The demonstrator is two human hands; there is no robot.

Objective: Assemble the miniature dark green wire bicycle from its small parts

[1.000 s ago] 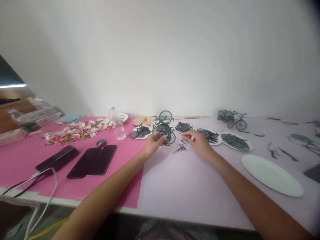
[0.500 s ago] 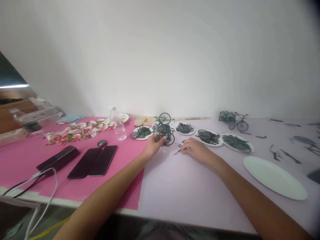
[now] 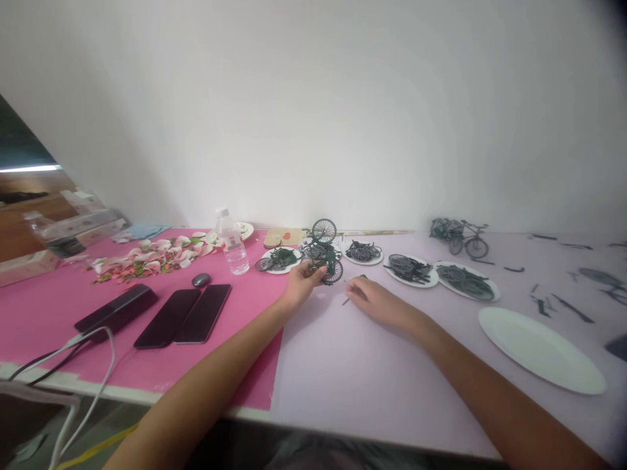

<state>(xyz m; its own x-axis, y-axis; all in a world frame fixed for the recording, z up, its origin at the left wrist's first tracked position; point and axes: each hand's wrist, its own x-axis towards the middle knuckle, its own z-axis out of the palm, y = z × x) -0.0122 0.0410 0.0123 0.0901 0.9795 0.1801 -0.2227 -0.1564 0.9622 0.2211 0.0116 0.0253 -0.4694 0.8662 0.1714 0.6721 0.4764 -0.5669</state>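
Note:
My left hand (image 3: 304,282) is closed around a dark green model bicycle (image 3: 331,257), gripping it between thumb and fingers. The bicycle is held on end, one spoked wheel above the other. To its right, my right hand (image 3: 368,297) rests low over the white tabletop with its fingers curled together. What those fingers pinch, if anything, is hidden. A thin dark part (image 3: 345,301) shows just below the fingertips, and another dark bit lies partly behind the hand. Behind the hands, small plates hold dark bicycle parts, among them a plate of wheels (image 3: 363,252).
Plates of dark parts (image 3: 410,269) and frames (image 3: 465,281) stand at right. Beyond them is an assembled model bicycle (image 3: 468,240). A large white oval plate (image 3: 541,351) lies nearer. On the pink side are a water bottle (image 3: 232,243), phones (image 3: 203,314) and petals (image 3: 151,254).
My right hand has shifted slightly left over the small parts, its fingers curling and covering more of them. My left hand still holds the model bicycle in nearly the same place.

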